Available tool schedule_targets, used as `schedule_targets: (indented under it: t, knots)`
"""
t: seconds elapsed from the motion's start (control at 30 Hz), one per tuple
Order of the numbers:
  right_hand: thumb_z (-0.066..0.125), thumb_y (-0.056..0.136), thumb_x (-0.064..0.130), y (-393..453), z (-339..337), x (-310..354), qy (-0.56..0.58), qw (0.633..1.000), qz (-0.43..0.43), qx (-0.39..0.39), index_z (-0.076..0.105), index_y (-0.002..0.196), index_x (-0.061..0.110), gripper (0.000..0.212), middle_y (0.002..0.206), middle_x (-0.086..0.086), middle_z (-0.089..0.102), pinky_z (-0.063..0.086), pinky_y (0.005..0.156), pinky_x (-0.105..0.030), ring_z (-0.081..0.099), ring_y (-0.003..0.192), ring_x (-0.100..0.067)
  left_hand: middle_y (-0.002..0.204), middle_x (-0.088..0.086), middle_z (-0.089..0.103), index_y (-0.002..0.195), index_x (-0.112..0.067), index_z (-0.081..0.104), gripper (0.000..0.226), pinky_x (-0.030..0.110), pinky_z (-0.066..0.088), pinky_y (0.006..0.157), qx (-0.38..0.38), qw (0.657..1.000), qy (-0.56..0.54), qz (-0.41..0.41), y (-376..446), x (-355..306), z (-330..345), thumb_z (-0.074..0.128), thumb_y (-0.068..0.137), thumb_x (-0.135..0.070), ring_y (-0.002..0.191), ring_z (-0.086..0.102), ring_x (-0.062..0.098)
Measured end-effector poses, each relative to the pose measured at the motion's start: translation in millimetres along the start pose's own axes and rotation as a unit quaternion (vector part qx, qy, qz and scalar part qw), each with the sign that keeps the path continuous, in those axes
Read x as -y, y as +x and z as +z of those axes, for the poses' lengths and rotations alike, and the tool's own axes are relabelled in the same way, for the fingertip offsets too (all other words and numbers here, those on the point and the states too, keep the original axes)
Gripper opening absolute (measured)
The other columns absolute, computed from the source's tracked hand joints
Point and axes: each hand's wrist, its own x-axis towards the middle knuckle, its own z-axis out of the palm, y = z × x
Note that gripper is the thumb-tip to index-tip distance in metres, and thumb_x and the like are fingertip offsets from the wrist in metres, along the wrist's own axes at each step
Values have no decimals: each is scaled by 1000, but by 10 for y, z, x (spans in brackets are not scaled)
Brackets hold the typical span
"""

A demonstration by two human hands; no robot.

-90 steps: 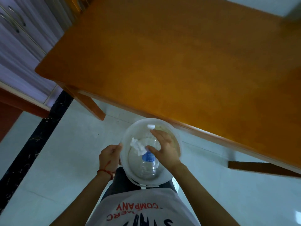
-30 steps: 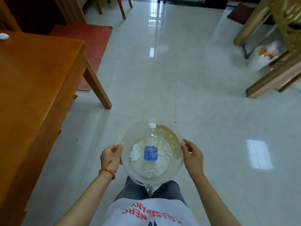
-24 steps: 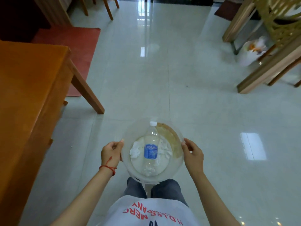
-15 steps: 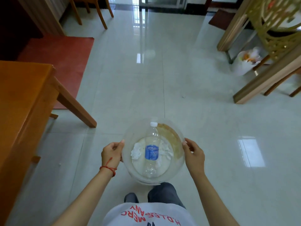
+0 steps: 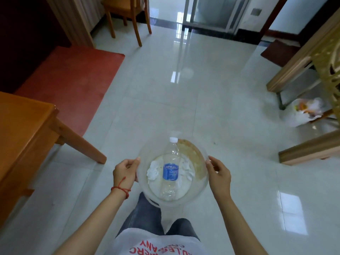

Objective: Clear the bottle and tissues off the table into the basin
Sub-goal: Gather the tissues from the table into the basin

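Note:
I carry a translucent plastic basin [image 5: 199,181] in front of my waist, over the tiled floor. Inside it lies a clear plastic bottle [image 5: 171,172] with a blue label and white cap, cap pointing away from me. Crumpled white tissues [image 5: 153,170] lie on both sides of the bottle at the basin's bottom. My left hand [image 5: 125,171] grips the basin's left rim. My right hand [image 5: 219,174] grips the right rim. The orange wooden table [image 5: 20,131] stands at the left, apart from the basin.
A red mat [image 5: 73,81] lies on the floor at the left. A wooden chair [image 5: 128,13] stands at the back. Wooden furniture [image 5: 301,65] and a white plastic bag of rubbish [image 5: 301,113] are at the right. Glossy tiles stretch ahead to a doorway.
My right hand left the bottle inside the basin and took the right rim. I turned away from the table, which now sits further left, and more of the room ahead shows.

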Motion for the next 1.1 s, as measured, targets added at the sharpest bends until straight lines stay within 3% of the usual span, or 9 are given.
schedule_targets:
  t: [0.17, 0.33, 0.5, 0.6, 0.73, 1.0, 1.1]
  knots:
    - [58, 88, 17, 772, 511, 289, -5, 1000, 2, 4, 67, 106, 9, 22, 98, -4, 68, 42, 65, 1, 60, 83, -2, 63, 8, 60, 63, -11, 58, 26, 39, 56, 64, -16, 1000, -8, -16, 842, -354, 138, 63, 83, -26, 58, 56, 26]
    - [58, 88, 18, 1485, 1014, 772, 13, 1000, 4, 6, 66, 106, 11, 21, 93, 3, 66, 42, 65, 1, 60, 82, -3, 65, 6, 61, 66, -7, 60, 27, 42, 58, 67, -26, 1000, -7, -10, 1623, -880, 202, 62, 84, -27, 59, 57, 22]
    - [58, 88, 19, 2105, 1401, 1163, 11, 1000, -10, 22, 66, 107, 10, 23, 97, 1, 67, 41, 65, 2, 57, 75, 17, 67, 6, 63, 71, -5, 62, 27, 46, 58, 71, -35, 999, -14, -3, 2249, -1306, 228, 62, 84, -29, 60, 59, 22]
    - [59, 87, 19, 2476, 1624, 1375, 5, 999, -20, 33, 66, 108, 10, 23, 98, 0, 67, 42, 65, 2, 58, 76, 15, 68, 7, 64, 72, -4, 63, 29, 48, 58, 72, -52, 998, -21, -8, 2576, -1500, 254, 62, 83, -30, 62, 60, 23]
    - [59, 87, 19, 3018, 1935, 1634, -10, 997, -41, 70, 66, 108, 10, 24, 101, -2, 68, 44, 66, 0, 60, 83, 0, 64, 9, 61, 69, -3, 62, 29, 46, 58, 68, -83, 996, -37, -10, 2982, -1747, 335, 62, 84, -28, 59, 59, 25]
    - [58, 88, 21, 4221, 2604, 2281, -37, 980, -94, 172, 66, 108, 10, 24, 102, -3, 68, 44, 66, 0, 60, 85, -2, 77, 22, 66, 77, 2, 64, 33, 43, 58, 68, -180, 980, -75, -31, 3764, -2223, 549, 61, 85, -30, 69, 62, 32]
    - [59, 88, 18, 4580, 2826, 2545, -49, 968, -117, 215, 66, 108, 9, 23, 99, -2, 67, 43, 65, 0, 60, 78, 9, 84, 20, 69, 83, 2, 66, 35, 42, 58, 67, -211, 972, -97, -43, 3943, -2348, 604, 60, 85, -32, 74, 64, 33]
